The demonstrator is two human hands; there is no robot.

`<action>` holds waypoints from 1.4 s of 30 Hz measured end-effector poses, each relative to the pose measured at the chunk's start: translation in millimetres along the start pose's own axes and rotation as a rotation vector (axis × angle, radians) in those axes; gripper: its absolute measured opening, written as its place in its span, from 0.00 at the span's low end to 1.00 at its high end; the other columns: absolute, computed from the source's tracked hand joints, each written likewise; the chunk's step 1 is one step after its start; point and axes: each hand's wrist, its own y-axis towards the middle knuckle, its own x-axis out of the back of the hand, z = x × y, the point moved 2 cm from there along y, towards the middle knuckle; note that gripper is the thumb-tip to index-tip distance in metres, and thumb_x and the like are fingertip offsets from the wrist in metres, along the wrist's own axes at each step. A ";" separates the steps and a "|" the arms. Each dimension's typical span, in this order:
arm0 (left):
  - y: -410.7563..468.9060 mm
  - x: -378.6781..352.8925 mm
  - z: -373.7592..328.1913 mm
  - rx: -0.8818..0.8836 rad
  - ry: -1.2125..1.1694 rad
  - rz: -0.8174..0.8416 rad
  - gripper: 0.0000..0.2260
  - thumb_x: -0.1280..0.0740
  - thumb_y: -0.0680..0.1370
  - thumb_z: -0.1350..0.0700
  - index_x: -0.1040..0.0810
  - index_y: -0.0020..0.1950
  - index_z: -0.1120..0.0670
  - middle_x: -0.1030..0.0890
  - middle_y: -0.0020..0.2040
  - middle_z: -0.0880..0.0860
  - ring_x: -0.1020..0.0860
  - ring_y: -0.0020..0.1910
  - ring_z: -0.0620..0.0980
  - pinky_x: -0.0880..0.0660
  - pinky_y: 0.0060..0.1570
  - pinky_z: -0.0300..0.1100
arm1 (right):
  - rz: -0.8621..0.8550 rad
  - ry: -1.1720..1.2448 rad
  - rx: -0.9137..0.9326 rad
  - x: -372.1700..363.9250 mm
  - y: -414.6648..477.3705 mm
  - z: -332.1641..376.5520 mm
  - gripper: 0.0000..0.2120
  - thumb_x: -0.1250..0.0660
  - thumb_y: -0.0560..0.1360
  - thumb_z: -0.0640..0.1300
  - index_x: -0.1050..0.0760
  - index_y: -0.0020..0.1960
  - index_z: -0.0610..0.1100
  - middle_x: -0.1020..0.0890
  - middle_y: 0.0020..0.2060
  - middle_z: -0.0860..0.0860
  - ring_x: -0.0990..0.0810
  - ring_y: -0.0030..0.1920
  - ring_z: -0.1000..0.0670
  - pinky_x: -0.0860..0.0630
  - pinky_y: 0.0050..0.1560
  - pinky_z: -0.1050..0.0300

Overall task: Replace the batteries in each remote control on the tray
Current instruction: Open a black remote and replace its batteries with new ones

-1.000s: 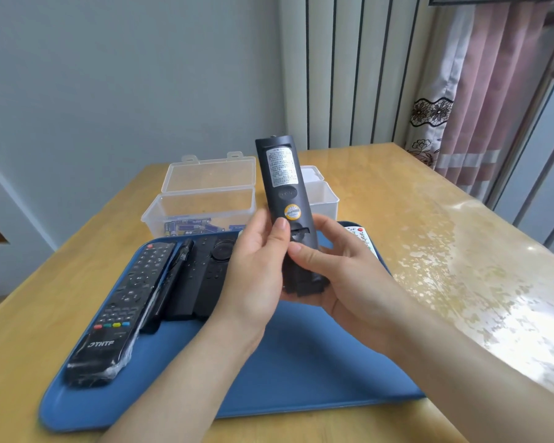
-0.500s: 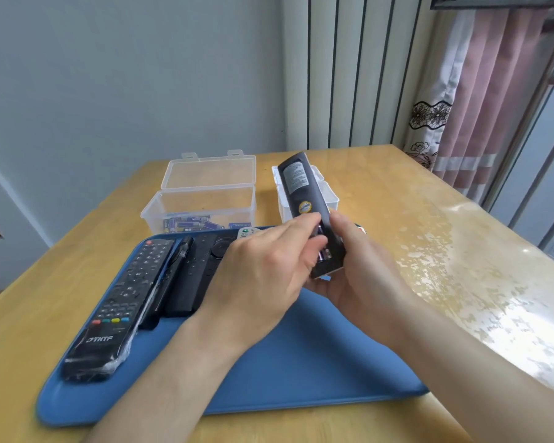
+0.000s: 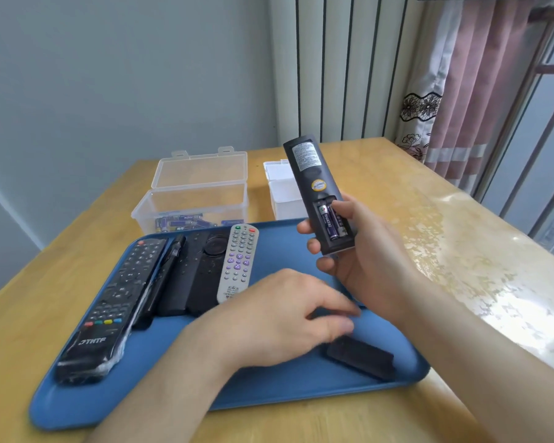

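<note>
— Where is the black remote?
— Held up over the far right of the blue tray, back facing up, compartment uncovered, two batteries inside. The right hand grips its near end.
— And the left hand?
— Low over the tray, fingers relaxed, holding nothing, just beside the battery cover lying there.
— Anything else?
— Other remotes along the tray's left; a clear box of batteries beyond on the tabletop.

I see blue tray; on it a grey remote with purple buttons; above the tray a black remote, purple-black batteries, yellow round sticker.
</note>
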 end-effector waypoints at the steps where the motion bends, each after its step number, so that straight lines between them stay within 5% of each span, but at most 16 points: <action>1: 0.2 -1.4 -0.2 -0.034 0.082 -0.058 0.11 0.34 0.78 0.47 0.21 0.60 0.40 0.20 0.50 0.40 0.28 0.41 0.37 0.31 0.45 0.37 | 0.002 0.018 -0.010 -0.3 -0.6 -0.1 0.10 0.45 0.81 0.43 0.26 0.54 0.46 0.19 0.38 0.41 0.28 0.29 0.47 0.35 0.24 0.61; 6: -5.9 15.3 -1.3 -0.136 -0.058 -0.644 0.03 0.30 0.72 0.57 0.18 0.40 0.51 0.25 0.30 0.45 0.32 0.27 0.43 0.37 0.31 0.31 | 0.051 0.063 -0.026 -1.0 -0.7 -2.3 0.13 0.46 0.82 0.46 0.24 0.57 0.45 0.19 0.38 0.41 0.26 0.31 0.46 0.30 0.30 0.58; 10: -7.2 24.7 4.1 -0.026 -0.050 -0.947 0.06 0.30 0.72 0.58 0.20 0.47 0.51 0.25 0.38 0.39 0.29 0.38 0.38 0.34 0.40 0.28 | 0.099 0.016 -0.044 -4.3 -2.2 -4.6 0.17 0.46 0.82 0.49 0.22 0.60 0.44 0.19 0.41 0.42 0.24 0.34 0.48 0.31 0.32 0.57; 16: -3.8 22.7 6.1 -0.013 0.110 -0.878 0.17 0.27 0.69 0.60 0.23 0.56 0.55 0.22 0.52 0.48 0.25 0.51 0.49 0.35 0.53 0.23 | 0.130 -0.068 -0.048 -11.7 -7.5 -6.9 0.20 0.46 0.83 0.51 0.15 0.51 0.48 0.18 0.39 0.42 0.24 0.34 0.49 0.31 0.44 0.49; 19: -4.1 24.2 5.5 -0.021 0.201 -0.845 0.16 0.30 0.70 0.55 0.22 0.57 0.56 0.20 0.53 0.50 0.24 0.52 0.51 0.32 0.55 0.31 | 0.117 -0.054 -0.054 -12.5 -9.6 -5.9 0.21 0.45 0.83 0.51 0.15 0.45 0.48 0.18 0.37 0.45 0.21 0.35 0.50 0.28 0.44 0.49; 24: -4.4 24.9 5.7 -0.027 0.254 -0.801 0.17 0.31 0.69 0.56 0.21 0.58 0.56 0.19 0.51 0.51 0.24 0.49 0.52 0.30 0.52 0.37 | 0.117 -0.072 -0.059 -14.4 -11.2 -6.4 0.19 0.45 0.83 0.53 0.18 0.47 0.47 0.18 0.36 0.47 0.21 0.38 0.50 0.28 0.47 0.47; 28: -3.9 23.2 3.0 -0.018 0.318 -0.853 0.18 0.30 0.67 0.59 0.20 0.56 0.58 0.19 0.50 0.53 0.23 0.47 0.54 0.30 0.51 0.39 | 0.100 -0.099 -0.036 -15.9 -12.7 -6.0 0.18 0.45 0.83 0.51 0.19 0.47 0.46 0.19 0.33 0.48 0.21 0.37 0.51 0.25 0.40 0.53; 32: -2.1 18.3 0.6 -0.045 0.341 -0.914 0.15 0.32 0.67 0.62 0.19 0.53 0.59 0.18 0.48 0.52 0.22 0.45 0.55 0.27 0.48 0.44 | 0.109 -0.085 0.038 -18.3 -12.1 -7.7 0.14 0.45 0.84 0.47 0.21 0.53 0.47 0.20 0.41 0.47 0.22 0.43 0.49 0.26 0.43 0.49; 36: 1.0 16.2 -1.7 -0.078 0.356 -0.949 0.13 0.33 0.67 0.64 0.18 0.51 0.61 0.17 0.48 0.53 0.20 0.45 0.55 0.25 0.48 0.46 | 0.141 -0.038 0.048 -18.5 -12.9 -7.7 0.13 0.46 0.84 0.45 0.22 0.57 0.49 0.21 0.43 0.48 0.21 0.40 0.54 0.27 0.40 0.57; 42: 1.6 19.2 9.4 -0.047 0.046 -0.888 0.18 0.32 0.67 0.62 0.23 0.56 0.56 0.23 0.52 0.49 0.23 0.50 0.46 0.21 0.48 0.43 | 0.170 -0.023 0.036 -14.5 -10.9 -11.1 0.16 0.48 0.85 0.47 0.22 0.61 0.49 0.18 0.42 0.47 0.21 0.35 0.52 0.26 0.36 0.57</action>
